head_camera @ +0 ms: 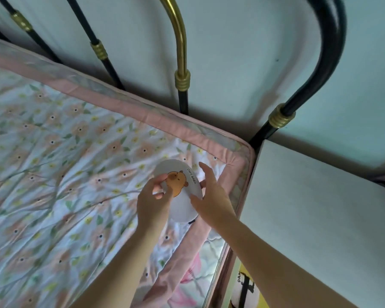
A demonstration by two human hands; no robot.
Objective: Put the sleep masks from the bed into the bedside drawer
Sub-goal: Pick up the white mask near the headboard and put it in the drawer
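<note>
A white sleep mask (182, 198) with an orange cartoon animal and small lettering lies near the corner of the bed (53, 163). My left hand (153, 201) pinches its left edge between thumb and fingers. My right hand (209, 192) is over its right edge, fingers spread and touching the mask. A dark strap end peeks out below the mask. The bedside cabinet (320, 207) stands just right of the bed, showing its white top. Below, between bed and cabinet, an open gap shows a yellow and white item (246, 290) with a black strap.
A black and brass metal headboard (182, 85) runs along the pale green wall behind the bed. The floral quilt has a pink border (209, 134). The cabinet top is bare.
</note>
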